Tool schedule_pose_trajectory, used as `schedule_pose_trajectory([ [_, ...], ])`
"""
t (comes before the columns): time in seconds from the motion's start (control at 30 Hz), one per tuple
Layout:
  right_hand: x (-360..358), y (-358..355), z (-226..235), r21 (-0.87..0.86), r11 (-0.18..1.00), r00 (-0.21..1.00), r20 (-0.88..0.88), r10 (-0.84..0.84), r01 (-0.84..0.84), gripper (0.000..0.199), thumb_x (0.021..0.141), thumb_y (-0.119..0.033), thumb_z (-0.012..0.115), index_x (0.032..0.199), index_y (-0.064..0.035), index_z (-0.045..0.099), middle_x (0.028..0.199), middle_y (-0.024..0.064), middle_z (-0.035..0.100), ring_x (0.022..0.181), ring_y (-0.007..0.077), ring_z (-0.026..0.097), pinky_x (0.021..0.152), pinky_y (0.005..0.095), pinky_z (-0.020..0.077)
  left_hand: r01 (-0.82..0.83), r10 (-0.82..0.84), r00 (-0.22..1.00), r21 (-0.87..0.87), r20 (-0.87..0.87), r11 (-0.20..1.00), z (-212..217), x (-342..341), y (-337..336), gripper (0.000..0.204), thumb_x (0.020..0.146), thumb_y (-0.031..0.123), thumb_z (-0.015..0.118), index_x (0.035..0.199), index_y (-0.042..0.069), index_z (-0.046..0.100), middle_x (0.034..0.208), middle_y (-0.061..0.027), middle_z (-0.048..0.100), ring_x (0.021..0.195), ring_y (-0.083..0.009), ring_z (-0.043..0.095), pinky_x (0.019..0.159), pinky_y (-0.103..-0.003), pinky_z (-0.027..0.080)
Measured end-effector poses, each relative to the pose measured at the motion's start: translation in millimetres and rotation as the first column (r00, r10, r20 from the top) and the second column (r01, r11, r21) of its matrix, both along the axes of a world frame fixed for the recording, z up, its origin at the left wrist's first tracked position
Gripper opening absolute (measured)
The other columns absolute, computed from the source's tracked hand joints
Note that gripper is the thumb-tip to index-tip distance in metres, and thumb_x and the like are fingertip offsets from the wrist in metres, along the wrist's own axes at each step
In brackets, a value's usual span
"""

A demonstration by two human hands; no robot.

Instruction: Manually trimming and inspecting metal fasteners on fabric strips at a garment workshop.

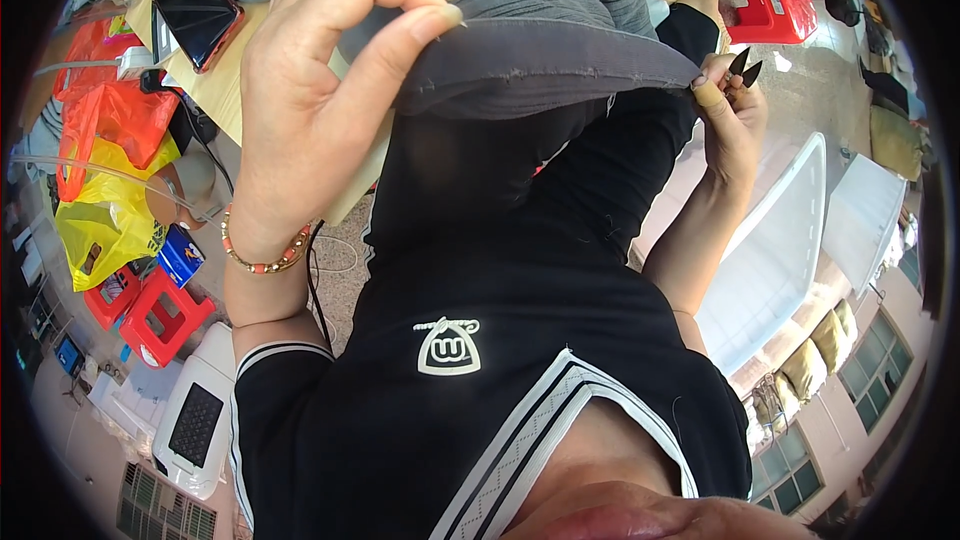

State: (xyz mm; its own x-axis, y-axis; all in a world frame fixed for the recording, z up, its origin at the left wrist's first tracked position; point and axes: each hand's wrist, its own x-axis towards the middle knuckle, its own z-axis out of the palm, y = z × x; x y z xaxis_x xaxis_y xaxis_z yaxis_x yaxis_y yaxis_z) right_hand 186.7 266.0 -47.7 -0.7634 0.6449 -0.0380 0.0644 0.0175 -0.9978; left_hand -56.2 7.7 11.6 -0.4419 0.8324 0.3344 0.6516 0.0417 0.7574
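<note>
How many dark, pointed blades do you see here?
2: one blade juts up beside the right hand, and the other blade is just to its right. More may be hidden.

Soft ribbed grey fabric is sporting fine lines, its smooth darker-grey cloth band is looking plain, crumpled yellow plastic bag is popping, round beaded bracelet is mixing coral with gold.

Black phone; yellow bag near red stool.
</note>
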Motion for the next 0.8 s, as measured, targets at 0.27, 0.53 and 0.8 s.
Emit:
schedule_pose_trajectory([
  [0.27, -3, -2, 0, 0.008, 0.999, 0.999, -0.015, 0.036, -0.036, 0.015, 0.079, -0.004, 0.073, 0.084, -0.0055, 0.059, 0.080, -0.0035, 0.054, 0.072, 0.0053, 0.048, 0.066, 0.0196, 0.0360, 0.009, -0.016, 0.986, 0.045, 0.165, 0.999, -4, -7, -9, 0.004, 0.084, 0.003, 0.064, 0.087, 0.001, 0.065, 0.094, -0.0068, 0.065, 0.093, -0.0166, 0.058, 0.086, -0.028, 0.042],
  [0.53, -2, 2, -2, 0.013, 0.999, 0.999, -0.012, 0.042, -0.042, 0.015, 0.079, -0.003, 0.073, 0.085, -0.0057, 0.059, 0.081, -0.0039, 0.053, 0.073, 0.0054, 0.048, 0.067, 0.0196, 0.0357, 0.127, -0.117, 0.986, -0.082, 0.116, 0.989, 4, -17, -17, 0.008, 0.091, 0.007, 0.057, 0.092, 0.000, 0.062, 0.104, -0.0089, 0.059, 0.102, -0.0168, 0.053, 0.091, -0.029, 0.039],
  [0.8, -2, 1, -3, 0.005, 0.999, 0.999, -0.017, 0.045, -0.045, 0.015, 0.079, -0.004, 0.073, 0.085, -0.0059, 0.059, 0.081, -0.0043, 0.053, 0.073, 0.0051, 0.047, 0.067, 0.0195, 0.0351, 0.227, -0.182, 0.939, -0.126, 0.292, 0.966, -1, -23, -18, 0.013, 0.097, 0.014, 0.048, 0.093, 0.003, 0.053, 0.103, -0.0075, 0.052, 0.099, -0.0165, 0.048, 0.096, -0.030, 0.035],
])
